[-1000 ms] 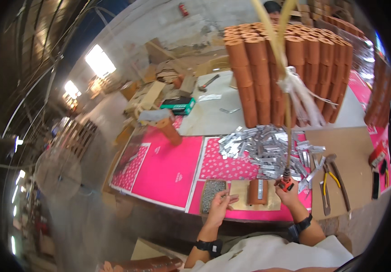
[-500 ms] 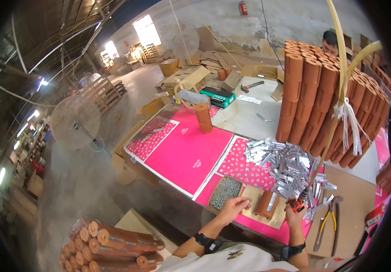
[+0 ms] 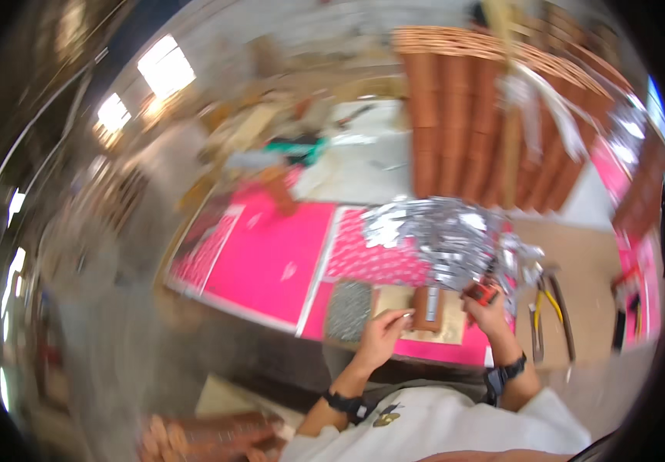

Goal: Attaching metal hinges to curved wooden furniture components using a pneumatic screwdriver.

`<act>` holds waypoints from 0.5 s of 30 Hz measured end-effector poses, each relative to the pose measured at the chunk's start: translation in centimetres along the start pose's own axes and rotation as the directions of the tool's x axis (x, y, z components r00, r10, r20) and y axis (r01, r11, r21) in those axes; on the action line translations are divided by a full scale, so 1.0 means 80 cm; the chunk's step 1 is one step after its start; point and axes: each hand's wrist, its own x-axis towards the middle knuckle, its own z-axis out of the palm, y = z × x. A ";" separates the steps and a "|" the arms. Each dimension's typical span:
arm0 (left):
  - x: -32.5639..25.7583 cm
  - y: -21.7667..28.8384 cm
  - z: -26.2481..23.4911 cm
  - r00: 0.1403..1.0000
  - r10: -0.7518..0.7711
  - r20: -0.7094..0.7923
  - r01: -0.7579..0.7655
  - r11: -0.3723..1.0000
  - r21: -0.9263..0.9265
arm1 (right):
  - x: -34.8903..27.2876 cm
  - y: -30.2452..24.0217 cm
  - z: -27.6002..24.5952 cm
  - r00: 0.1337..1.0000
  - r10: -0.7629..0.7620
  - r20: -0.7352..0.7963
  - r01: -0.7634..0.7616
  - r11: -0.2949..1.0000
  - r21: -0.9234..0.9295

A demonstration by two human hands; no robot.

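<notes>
A brown grooved block (image 3: 420, 317) with a silver metal strip (image 3: 431, 303) along its top lies on a tan board (image 3: 451, 333) between my hands. Just left of the block, my left hand (image 3: 379, 339) is pinched closed; what its fingertips hold is too small to make out. My right hand (image 3: 490, 314) wraps round a red-and-black electric screwdriver (image 3: 480, 293), to the right of the block. A tray of small grey screws (image 3: 349, 309) sits beside my left hand. Behind the block spreads a heap of silver metal pieces (image 3: 444, 239). Motion blurs the view.
Stacked brown cylinders (image 3: 456, 131) rise behind the metal heap, with a pale pole in front. Yellow-handled pliers (image 3: 550, 308) lie at the right. One brown cylinder (image 3: 278, 189) stands on the pink sheet (image 3: 271, 262). More brown cylinders (image 3: 209, 435) are at the lower left.
The whole view has swung, so the table appears farther left and higher. My left hand stays pinched beside the block, and my right hand still grips the screwdriver.
</notes>
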 end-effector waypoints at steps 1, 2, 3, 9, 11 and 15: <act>-0.008 -0.003 -0.003 0.997 0.010 -0.072 -0.006 0.999 0.048 | 0.004 -0.026 0.014 0.997 -0.035 0.069 0.040 0.996 -0.080; -0.004 -0.004 0.010 0.996 0.018 -0.091 -0.005 0.991 0.134 | 0.003 -0.017 -0.004 0.991 -0.121 0.054 0.124 0.990 -0.071; -0.008 -0.018 0.010 0.994 0.013 -0.106 0.000 0.992 0.128 | -0.003 -0.050 0.006 0.998 0.023 0.064 -0.028 0.996 0.080; -0.031 -0.032 0.042 0.999 0.041 0.011 -0.042 0.998 0.052 | -0.030 -0.133 0.040 0.984 -0.081 0.158 0.049 0.980 0.193; -0.038 -0.024 0.056 0.999 0.036 0.032 -0.037 0.998 0.053 | -0.033 -0.148 0.049 0.985 -0.086 0.152 0.039 0.956 0.290; -0.034 -0.044 0.043 0.999 -0.033 0.009 0.030 0.979 0.203 | -0.014 -0.158 0.071 0.952 -0.187 0.243 0.076 0.911 0.405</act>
